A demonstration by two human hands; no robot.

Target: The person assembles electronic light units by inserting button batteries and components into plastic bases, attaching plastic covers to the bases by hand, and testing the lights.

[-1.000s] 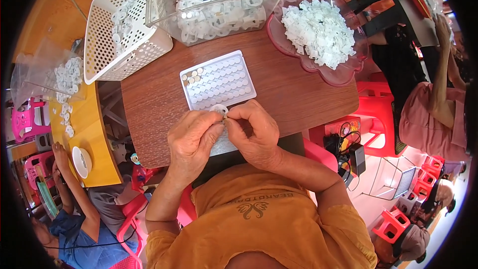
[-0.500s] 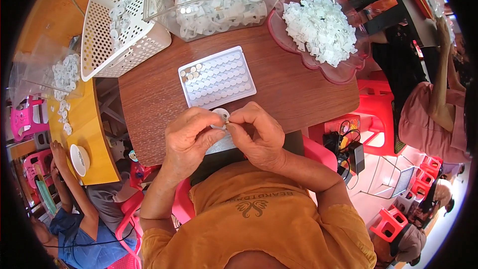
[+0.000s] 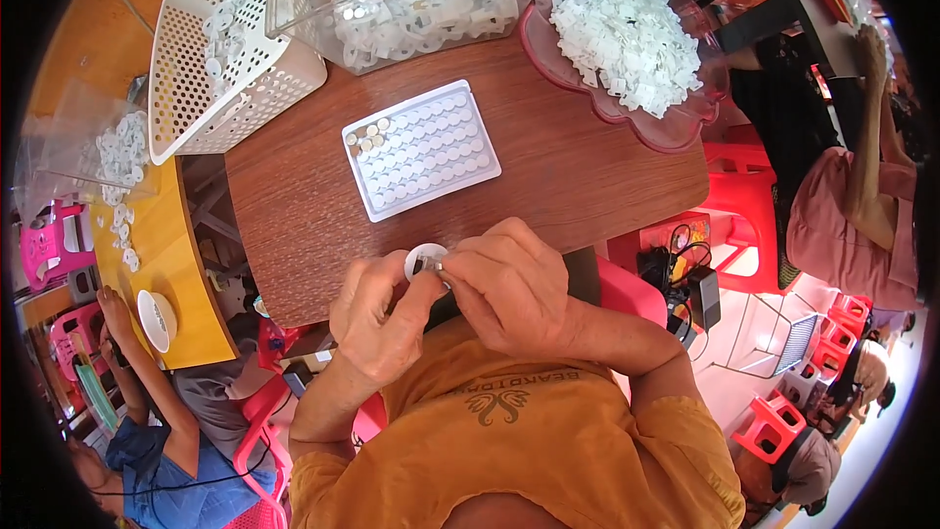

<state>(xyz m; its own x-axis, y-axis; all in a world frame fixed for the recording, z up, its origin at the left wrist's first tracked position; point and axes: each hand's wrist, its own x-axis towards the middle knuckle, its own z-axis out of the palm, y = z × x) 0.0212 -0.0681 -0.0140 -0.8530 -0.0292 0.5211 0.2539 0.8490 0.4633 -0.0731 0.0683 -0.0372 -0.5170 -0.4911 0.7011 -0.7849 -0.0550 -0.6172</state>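
Note:
Close to my body, at the table's near edge, a round white plastic piece [image 3: 415,260] with a dark opening is between my two hands. My left hand [image 3: 380,321] is closed on it, thumb and fingers at its lower side. The bent fingers of my right hand [image 3: 511,286] pinch at the piece's right side; what small part they hold is hidden. Just beyond the hands lies a white tray [image 3: 437,196] with rows of small round white discs. Several metallic coin-like discs [image 3: 372,141] sit in its far left corner.
A clear bin [image 3: 294,15] of white plastic pieces, a perforated white basket [image 3: 264,88] and a pink scalloped bowl [image 3: 627,127] heaped with white bits line the brown table's [image 3: 294,235] far side. At left, a person sits by a yellow table [image 3: 201,284] with a white cup [image 3: 157,321].
Both hands have come lower, nearer my body, with the round piece. It now shows its face more fully, and my left hand has turned. The whole view has shifted slightly.

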